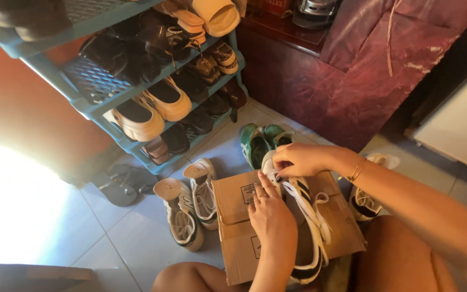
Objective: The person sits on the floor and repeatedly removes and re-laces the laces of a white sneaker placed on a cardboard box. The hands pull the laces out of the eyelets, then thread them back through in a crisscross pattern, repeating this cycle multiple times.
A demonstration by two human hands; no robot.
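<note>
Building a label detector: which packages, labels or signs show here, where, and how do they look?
Cardboard box: flat on the tiled floor under both hands, brown, rectangular.
Printed labels: on the box top near the left hand, small dark-outlined squares, one partly hidden.
No signs or screens in view.

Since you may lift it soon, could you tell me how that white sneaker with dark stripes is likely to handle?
The sneaker probably keeps its shape, since both hands grip it at the toe. Its loose white laces would likely dangle and snag. Resting flat on the cardboard box, it seems unlikely to roll.
</note>
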